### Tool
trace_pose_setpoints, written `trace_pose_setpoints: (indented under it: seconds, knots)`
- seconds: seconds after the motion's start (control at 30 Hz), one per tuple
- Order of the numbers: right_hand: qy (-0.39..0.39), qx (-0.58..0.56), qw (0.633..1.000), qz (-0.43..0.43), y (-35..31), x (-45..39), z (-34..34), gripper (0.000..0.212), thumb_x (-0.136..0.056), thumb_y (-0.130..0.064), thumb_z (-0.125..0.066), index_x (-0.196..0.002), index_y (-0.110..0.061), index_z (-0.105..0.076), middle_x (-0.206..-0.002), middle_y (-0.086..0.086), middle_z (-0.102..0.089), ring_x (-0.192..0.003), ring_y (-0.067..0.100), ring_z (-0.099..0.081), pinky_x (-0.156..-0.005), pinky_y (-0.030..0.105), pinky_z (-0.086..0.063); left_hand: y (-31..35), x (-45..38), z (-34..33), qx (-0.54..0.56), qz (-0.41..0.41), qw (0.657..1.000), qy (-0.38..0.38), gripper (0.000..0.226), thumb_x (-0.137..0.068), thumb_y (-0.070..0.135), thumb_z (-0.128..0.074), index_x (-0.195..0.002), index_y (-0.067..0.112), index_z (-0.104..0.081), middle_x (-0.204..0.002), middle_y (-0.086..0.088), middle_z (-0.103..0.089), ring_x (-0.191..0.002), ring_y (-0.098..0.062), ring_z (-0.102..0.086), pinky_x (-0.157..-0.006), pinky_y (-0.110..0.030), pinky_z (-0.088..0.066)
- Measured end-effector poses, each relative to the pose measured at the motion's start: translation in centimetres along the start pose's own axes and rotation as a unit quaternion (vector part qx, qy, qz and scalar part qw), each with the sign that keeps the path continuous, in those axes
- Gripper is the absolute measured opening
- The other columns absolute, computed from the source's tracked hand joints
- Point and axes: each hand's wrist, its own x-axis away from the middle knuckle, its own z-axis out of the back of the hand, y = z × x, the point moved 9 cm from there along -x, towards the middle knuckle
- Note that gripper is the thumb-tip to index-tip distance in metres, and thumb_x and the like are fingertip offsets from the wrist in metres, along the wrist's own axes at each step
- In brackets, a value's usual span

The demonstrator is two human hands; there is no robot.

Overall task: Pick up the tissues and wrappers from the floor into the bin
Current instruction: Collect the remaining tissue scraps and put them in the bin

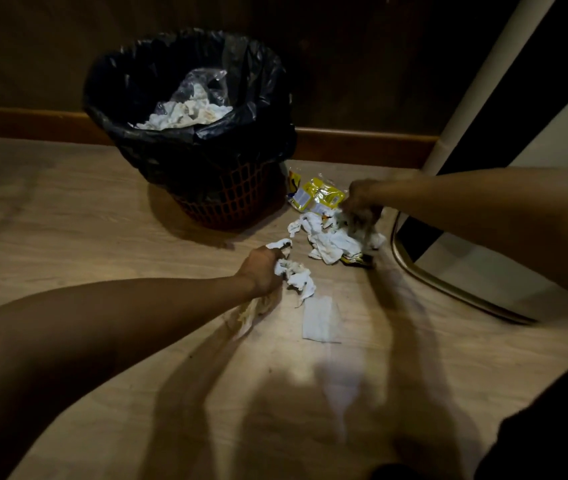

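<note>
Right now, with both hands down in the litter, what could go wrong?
1. The left hand grips a loose wad of tissues; trailing bits may drop before reaching the bin.
2. The flat tissue lies apart and could be missed.
3. The yellow wrappers sit behind the right hand, easily overlooked.

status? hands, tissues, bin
Left hand shut on crumpled tissue. Right hand in tissue pile, grip unclear. Bin path clear.

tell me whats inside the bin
The bin has a black liner holding crumpled tissues and clear plastic. Anything beneath them is covered.
</note>
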Motion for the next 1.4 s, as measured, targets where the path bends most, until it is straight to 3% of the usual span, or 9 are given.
trace_pose_setpoints:
  seconds: [0.13,0.27,0.37,0.53,0.73,0.87,1.0,1.17,1.4]
  knots:
    - [-0.074,0.067,0.994,0.053,-1.0,1.4,-3.9,0.062,-0.071,-0.062,-0.079,-0.094,-0.006,-0.066,-0.091,0.010,-0.070,-0.081,0.026,-0.072,-0.077,0.040,-0.063,1.9,1.4,-2.3,-0.024,-0.029,0.997,-0.065,0.067,-0.080,0.051,-0.069,-0.135,0.017,-0.053,-0.134,-0.020,-0.052,-0.128,-0.037,-0.050,-0.101,-0.036,-0.046]
    - [0.021,0.139,0.979,0.147,-3.4,1.5,-4.2,0.043,-0.080,-0.032,-0.079,-0.109,-0.005,-0.065,-0.112,0.016,-0.068,-0.101,0.033,-0.065,-0.070,0.030,-0.046,4.0,3.0,-5.1,-0.145,-0.084,0.978,-0.126,0.103,-0.065,0.082,-0.061,-0.150,0.035,-0.028,-0.149,-0.015,-0.031,-0.134,-0.038,-0.041,-0.102,-0.048,-0.047]
    - [0.056,0.118,0.974,0.184,-4.3,1.7,-2.5,0.021,-0.081,-0.017,-0.074,-0.095,-0.003,-0.068,-0.107,0.021,-0.070,-0.092,0.033,-0.064,-0.068,0.033,-0.045,5.3,3.6,-6.6,-0.206,-0.111,0.963,-0.135,0.097,-0.070,0.068,-0.070,-0.149,0.031,-0.026,-0.150,-0.017,-0.025,-0.133,-0.039,-0.035,-0.097,-0.050,-0.048]
    - [0.132,0.059,0.965,0.219,-4.2,2.9,0.8,0.039,-0.078,-0.006,-0.073,-0.115,-0.011,-0.064,-0.111,0.013,-0.068,-0.098,0.033,-0.067,-0.066,0.031,-0.046,5.9,3.3,-5.1,-0.180,-0.146,0.966,-0.117,0.044,-0.083,0.024,-0.069,-0.125,0.012,-0.059,-0.131,-0.016,-0.048,-0.118,-0.035,-0.052,-0.095,-0.039,-0.049]
    - [0.117,0.168,0.944,0.259,-2.6,4.6,-1.5,0.027,-0.078,-0.013,-0.075,-0.103,-0.008,-0.069,-0.106,0.015,-0.067,-0.098,0.032,-0.064,-0.070,0.032,-0.046,2.3,2.2,-1.2,-0.107,-0.079,0.989,-0.065,0.026,-0.081,0.026,-0.074,-0.101,0.008,-0.073,-0.107,-0.013,-0.074,-0.105,-0.030,-0.067,-0.085,-0.032,-0.050]
    - [0.030,0.189,0.952,0.238,-1.1,5.6,-5.7,0.031,-0.086,-0.040,-0.066,-0.071,-0.015,-0.056,-0.078,0.006,-0.058,-0.084,0.030,-0.060,-0.071,0.034,-0.052,0.9,1.1,1.6,-0.035,-0.046,0.998,-0.020,0.031,-0.077,0.025,-0.080,-0.100,0.007,-0.069,-0.104,-0.015,-0.073,-0.100,-0.030,-0.069,-0.085,-0.037,-0.054]
    - [0.037,0.241,0.936,0.253,-0.8,6.3,-8.5,0.064,-0.084,-0.071,-0.052,-0.093,-0.010,-0.069,-0.100,0.012,-0.054,-0.088,0.031,-0.062,-0.071,0.030,-0.048,1.1,-0.5,3.6,-0.016,-0.022,0.999,0.023,0.056,-0.070,0.035,-0.087,-0.111,0.011,-0.057,-0.106,-0.014,-0.069,-0.099,-0.033,-0.066,-0.084,-0.040,-0.056]
    - [0.046,0.241,0.928,0.281,-0.9,6.0,-10.3,0.035,-0.086,-0.035,-0.063,-0.110,-0.009,-0.067,-0.115,0.018,-0.057,-0.093,0.032,-0.062,-0.078,0.035,-0.054,3.4,-3.6,3.8,-0.048,-0.003,0.998,0.034,0.100,-0.075,0.031,-0.083,-0.153,0.016,-0.023,-0.132,-0.024,-0.052,-0.116,-0.044,-0.059,-0.091,-0.041,-0.051]
    - [0.067,0.193,0.910,0.360,-0.9,5.3,-9.3,0.048,-0.087,-0.020,-0.062,-0.130,-0.025,-0.043,-0.099,0.009,-0.058,-0.078,0.030,-0.058,-0.065,0.033,-0.042,4.9,-7.4,0.3,-0.087,-0.014,0.995,-0.045,0.108,-0.074,0.026,-0.084,-0.156,0.032,-0.013,-0.157,-0.027,-0.017,-0.132,-0.045,-0.048,-0.097,-0.041,-0.050]
